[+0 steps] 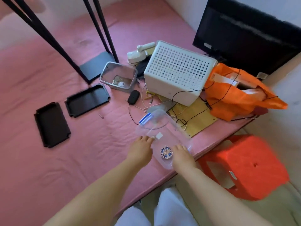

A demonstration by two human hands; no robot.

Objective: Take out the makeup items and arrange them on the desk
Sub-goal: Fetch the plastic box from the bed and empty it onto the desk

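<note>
Zip bag (162, 136) with round compact (166, 152), gripped at both sides by left hand (141, 150) and right hand (182, 154); part the blue seal (145, 119) before reaching in.

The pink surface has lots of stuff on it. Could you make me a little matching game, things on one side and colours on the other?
Things:
1. perforated storage box
2. plastic stool
3. flat trays
4. zip bag seal strip

Colours:
A. black
B. blue
C. white
D. red-orange

Pairs: 1-C, 2-D, 3-A, 4-B
</note>
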